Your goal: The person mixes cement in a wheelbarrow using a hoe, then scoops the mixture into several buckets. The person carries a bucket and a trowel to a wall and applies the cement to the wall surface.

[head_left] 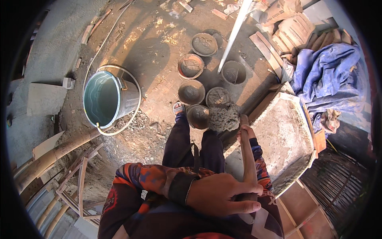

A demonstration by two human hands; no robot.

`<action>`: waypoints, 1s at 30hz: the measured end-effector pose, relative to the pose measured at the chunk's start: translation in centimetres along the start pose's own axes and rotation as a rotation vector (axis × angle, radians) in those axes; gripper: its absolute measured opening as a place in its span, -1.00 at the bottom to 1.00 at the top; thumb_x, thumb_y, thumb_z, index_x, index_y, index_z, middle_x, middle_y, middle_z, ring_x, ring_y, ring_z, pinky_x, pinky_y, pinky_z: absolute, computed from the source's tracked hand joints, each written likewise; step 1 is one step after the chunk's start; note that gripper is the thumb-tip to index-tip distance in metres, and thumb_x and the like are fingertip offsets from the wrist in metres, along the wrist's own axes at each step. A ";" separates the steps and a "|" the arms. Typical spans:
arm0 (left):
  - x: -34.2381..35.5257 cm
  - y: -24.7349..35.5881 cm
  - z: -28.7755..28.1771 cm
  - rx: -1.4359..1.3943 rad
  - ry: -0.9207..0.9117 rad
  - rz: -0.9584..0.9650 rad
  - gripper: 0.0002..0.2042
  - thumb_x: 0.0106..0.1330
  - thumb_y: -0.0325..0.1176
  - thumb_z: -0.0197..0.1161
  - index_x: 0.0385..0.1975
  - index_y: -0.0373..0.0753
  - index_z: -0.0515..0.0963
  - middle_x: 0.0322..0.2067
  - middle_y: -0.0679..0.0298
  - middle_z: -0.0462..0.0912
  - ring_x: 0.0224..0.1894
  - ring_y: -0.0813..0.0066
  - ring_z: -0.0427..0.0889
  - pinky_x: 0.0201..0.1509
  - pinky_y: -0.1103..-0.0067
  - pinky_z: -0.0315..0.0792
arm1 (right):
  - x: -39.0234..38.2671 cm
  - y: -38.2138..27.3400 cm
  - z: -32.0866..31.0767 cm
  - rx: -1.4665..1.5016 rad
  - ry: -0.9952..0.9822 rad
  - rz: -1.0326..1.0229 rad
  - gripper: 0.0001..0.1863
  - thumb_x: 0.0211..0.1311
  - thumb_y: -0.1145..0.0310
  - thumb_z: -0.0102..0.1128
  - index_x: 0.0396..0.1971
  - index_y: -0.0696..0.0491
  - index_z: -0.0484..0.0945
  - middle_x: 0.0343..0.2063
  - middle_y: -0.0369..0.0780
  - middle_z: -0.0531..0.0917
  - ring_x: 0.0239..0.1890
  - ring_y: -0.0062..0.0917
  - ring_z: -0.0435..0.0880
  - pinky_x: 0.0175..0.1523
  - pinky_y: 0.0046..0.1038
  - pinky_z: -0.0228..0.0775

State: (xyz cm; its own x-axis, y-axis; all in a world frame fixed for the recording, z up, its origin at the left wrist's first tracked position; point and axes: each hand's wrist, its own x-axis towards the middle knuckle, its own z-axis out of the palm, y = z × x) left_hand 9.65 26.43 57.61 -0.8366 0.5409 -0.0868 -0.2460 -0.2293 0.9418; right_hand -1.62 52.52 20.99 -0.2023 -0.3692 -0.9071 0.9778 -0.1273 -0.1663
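The left hand [223, 195] is curled over the upper part of a wooden handle [249, 163], thumb and forefinger around it, while the right hand [248, 133] wraps the same handle near its far end, its fingers partly hidden behind the wood. At that far end sits a lump of wet grey mortar [224, 118], which hides whatever blade carries it; it overlaps the near rim of a mortar-filled bucket [218, 96] in view, and whether the 2 touch I cannot tell. Just left of the lump stands a dark bucket [197, 116], and 4 more small buckets [191, 92] stand beyond on the dirt ground [159, 85], 1 of them with an orange rim. A white pole [234, 36] slants across beside the farthest-right bucket. On the right, a shallow trough [282, 135] smeared with mortar has its left edge near the lump; beyond its far right corner lies a crumpled blue tarp [330, 79], with brown paper sacks [294, 30] farther back. Toward the ground's left edge, a large bucket [102, 99] holds cloudy water, a pale hose [139, 99] looped around it.
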 end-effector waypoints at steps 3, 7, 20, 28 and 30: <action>-2.6 0.3 -4.9 -0.081 0.066 -0.163 -0.49 0.23 0.04 -0.06 -0.02 -0.30 0.32 -0.46 0.07 0.56 -0.41 0.17 0.58 -0.28 0.48 0.41 | 6.0 -2.3 9.0 -0.206 0.071 0.057 -0.87 -0.04 0.40 0.02 -0.51 0.07 0.29 -0.72 -0.09 0.41 -0.69 -0.32 0.43 -0.56 -0.29 0.36; -4.6 -1.3 -10.7 -0.155 0.281 -0.084 -0.52 0.24 -0.06 -0.01 0.01 -0.30 0.26 -0.44 0.08 0.55 -0.38 0.28 0.58 -0.26 0.53 0.40 | 16.1 -4.4 18.1 -0.328 -0.069 0.130 -0.83 -0.05 0.40 0.03 -0.46 0.12 0.28 -0.71 -0.03 0.45 -0.74 -0.25 0.45 -0.59 -0.22 0.40; -29.9 -36.5 -21.4 -0.123 0.545 -0.598 -0.13 -0.17 -0.33 0.31 0.17 -0.26 -0.08 -0.28 0.03 0.47 -0.31 0.34 0.52 -0.22 0.53 0.41 | 44.1 10.8 30.0 -0.955 0.521 -0.800 -0.59 -0.11 0.28 0.21 -0.32 0.25 0.37 -0.40 -0.02 0.52 -0.37 -0.24 0.55 -0.27 -0.29 0.36; -35.1 -61.1 -22.8 0.079 0.861 -1.053 -0.56 -0.25 -0.38 0.34 -0.26 -0.21 0.41 -0.42 0.13 0.57 -0.33 0.23 0.57 -0.25 0.44 0.43 | 47.9 18.8 32.9 -0.948 0.625 -0.526 -0.34 -0.21 0.29 0.27 -0.08 0.19 0.17 -0.21 0.03 0.46 -0.15 -0.14 0.48 -0.06 -0.28 0.28; -34.2 -61.8 -21.5 0.104 0.882 -1.010 -0.58 -0.25 -0.38 0.35 -0.29 -0.21 0.42 -0.41 0.13 0.57 -0.32 0.21 0.57 -0.25 0.43 0.43 | 47.0 18.1 32.0 -0.937 0.642 -0.587 -0.40 -0.24 0.32 0.28 -0.16 0.16 0.19 -0.29 -0.02 0.48 -0.24 -0.20 0.51 -0.12 -0.31 0.32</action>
State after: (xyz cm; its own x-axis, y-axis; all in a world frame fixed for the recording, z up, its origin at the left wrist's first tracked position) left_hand 43.01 4.71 -4.61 -0.3560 -0.2710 -0.8943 -0.9325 0.0414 0.3587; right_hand 4.83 3.45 -12.26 -0.8087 0.0635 -0.5848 0.4678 0.6721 -0.5739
